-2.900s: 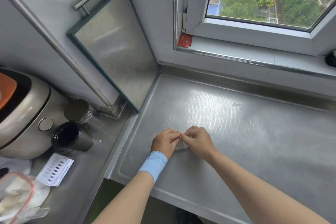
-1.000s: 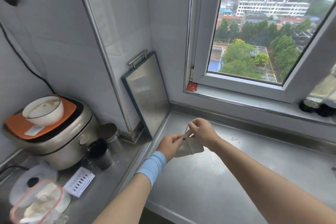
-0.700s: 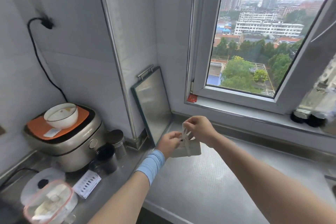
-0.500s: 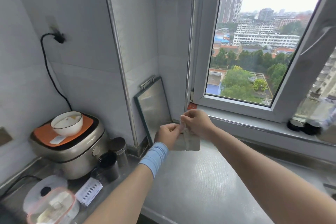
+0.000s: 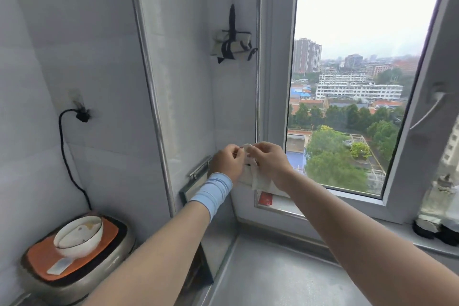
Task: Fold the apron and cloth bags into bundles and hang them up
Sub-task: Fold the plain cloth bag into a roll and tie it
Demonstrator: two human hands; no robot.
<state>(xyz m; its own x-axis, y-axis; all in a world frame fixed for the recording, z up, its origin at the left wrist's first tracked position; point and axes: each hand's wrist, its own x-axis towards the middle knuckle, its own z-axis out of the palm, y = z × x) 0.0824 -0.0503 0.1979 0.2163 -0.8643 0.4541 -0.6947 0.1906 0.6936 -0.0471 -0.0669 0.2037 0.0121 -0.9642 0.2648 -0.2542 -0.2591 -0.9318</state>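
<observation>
A small folded off-white cloth bag bundle (image 5: 259, 180) hangs in the air in front of the window corner. My left hand (image 5: 227, 160) and my right hand (image 5: 269, 160) both pinch its strap loop at the top, knuckles nearly touching. The bundle's body dangles below my right palm and is partly hidden by it. High on the tiled wall, another folded bundle (image 5: 231, 45) tied with dark straps hangs from a hook, well above my hands.
A steel tray (image 5: 198, 181) with a handle leans in the corner behind my left wrist. A rice cooker (image 5: 82, 268) with a white bowl (image 5: 78, 235) on top stands at lower left. The steel counter (image 5: 285, 285) lies below, the open window (image 5: 347, 107) to the right.
Both hands have lifted the cloth bag bundle off the counter and raised it toward the wall corner. My view has tilted upward, bringing the hanging bundle into sight.
</observation>
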